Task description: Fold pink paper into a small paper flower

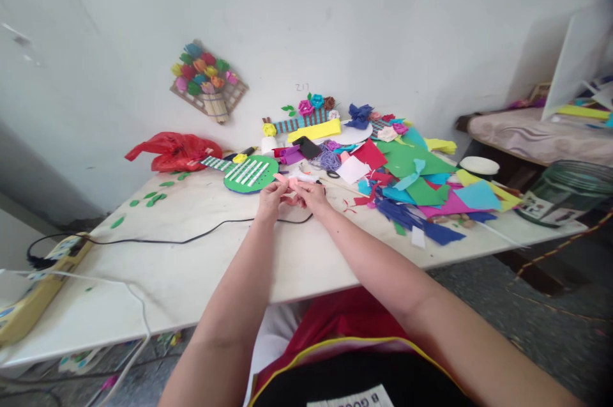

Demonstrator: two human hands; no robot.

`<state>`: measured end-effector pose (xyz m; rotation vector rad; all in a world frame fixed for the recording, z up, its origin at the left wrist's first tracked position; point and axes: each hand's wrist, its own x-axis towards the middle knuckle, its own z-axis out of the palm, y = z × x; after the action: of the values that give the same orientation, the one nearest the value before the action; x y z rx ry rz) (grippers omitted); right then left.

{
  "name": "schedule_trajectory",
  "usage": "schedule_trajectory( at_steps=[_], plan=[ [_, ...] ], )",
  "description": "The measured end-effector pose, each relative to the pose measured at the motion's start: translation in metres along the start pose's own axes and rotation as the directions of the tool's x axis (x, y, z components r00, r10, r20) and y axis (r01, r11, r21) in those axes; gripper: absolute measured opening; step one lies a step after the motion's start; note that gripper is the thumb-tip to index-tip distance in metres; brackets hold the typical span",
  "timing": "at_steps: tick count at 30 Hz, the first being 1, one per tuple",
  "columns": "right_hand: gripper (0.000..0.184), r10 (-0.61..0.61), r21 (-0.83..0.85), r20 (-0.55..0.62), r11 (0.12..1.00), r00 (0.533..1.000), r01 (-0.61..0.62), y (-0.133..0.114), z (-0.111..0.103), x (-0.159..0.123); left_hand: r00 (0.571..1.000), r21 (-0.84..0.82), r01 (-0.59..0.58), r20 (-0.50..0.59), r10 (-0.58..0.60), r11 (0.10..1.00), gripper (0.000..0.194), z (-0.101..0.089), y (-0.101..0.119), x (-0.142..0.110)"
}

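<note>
The tabletop (191,279) is the largest thing, and its bare part lies nearer to the person than the hands and to their left; it seems that this leaves room for both forearms. To the right of the hands spreads a heap of coloured paper (421,180), sheets and scraps overlapping, probably pushed aside there but within reach. Well apart to the left, at the edge, is a yellow power strip (38,285); its black cable (182,241) runs toward the hands and passes under the left wrist, perhaps to feed some tool beside the right hand, though I cannot tell what. A red plastic bag (175,151) lies beyond the hands, to their left. The green guitar-shaped board (263,170) lies flat just beyond the left hand, maybe to be kept close and undamaged.

The left hand (271,199) and the right hand (311,196) meet above the tabletop, both with fingers closed on a small piece of pink paper (292,183). It is between their fingertips, in front of the body; two hands together probably keep such soft material steady. A bundle of purple cord (329,160) lies just beyond the right hand. Smallest, green leaf-shaped pieces (153,199) are scattered left of the hands, maybe apart so they do not mix with the scraps.
</note>
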<state>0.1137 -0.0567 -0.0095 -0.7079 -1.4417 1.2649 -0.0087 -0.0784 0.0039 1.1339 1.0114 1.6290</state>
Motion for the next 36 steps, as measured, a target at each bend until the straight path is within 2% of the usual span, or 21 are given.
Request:
schedule_trajectory(
  at_steps=[3,6,11,14,22,26,29,32,36],
  plan=[
    [0.033,0.002,-0.024,0.006,1.000,1.000,-0.002,0.006,0.000,0.003,0.999,0.013,-0.015,-0.043,0.015,1.000,0.032,0.000,0.001,0.001],
    [0.033,-0.027,-0.116,0.001,0.993,1.000,0.027,0.011,-0.001,0.006,0.994,0.007,-0.035,-0.100,0.035,0.999,0.030,0.000,0.000,0.003],
    [0.035,-0.124,-0.381,-0.007,0.918,0.992,0.112,0.012,-0.002,0.006,0.998,-0.116,0.000,-0.057,-0.007,0.993,0.030,0.001,-0.001,0.003],
    [0.034,-0.124,-0.439,-0.011,0.892,0.992,0.107,0.011,-0.003,0.004,0.998,-0.165,0.018,-0.060,-0.028,0.986,0.031,0.002,0.000,0.003],
    [0.022,-0.036,-0.352,-0.021,0.936,0.999,0.026,0.010,-0.001,0.004,0.996,-0.262,0.042,-0.065,-0.061,0.964,0.036,0.004,0.000,0.003],
    [0.021,0.004,-0.298,-0.025,0.954,1.000,-0.011,0.008,0.001,0.003,0.994,-0.282,0.000,-0.102,-0.030,0.959,0.047,0.005,0.001,0.002],
    [0.021,0.019,-0.261,-0.014,0.965,1.000,-0.022,0.008,0.002,0.003,0.996,-0.282,-0.024,-0.089,-0.001,0.959,0.049,0.005,0.001,0.002],
    [0.024,0.021,-0.253,-0.003,0.967,1.000,-0.021,0.008,0.002,0.003,0.997,-0.287,-0.034,-0.071,0.014,0.957,0.044,0.004,0.001,0.002],
    [0.024,0.013,-0.279,-0.018,0.960,1.000,-0.018,0.010,0.000,0.003,0.999,-0.282,0.034,-0.003,-0.037,0.959,0.027,0.002,0.001,0.003]
  ],
)
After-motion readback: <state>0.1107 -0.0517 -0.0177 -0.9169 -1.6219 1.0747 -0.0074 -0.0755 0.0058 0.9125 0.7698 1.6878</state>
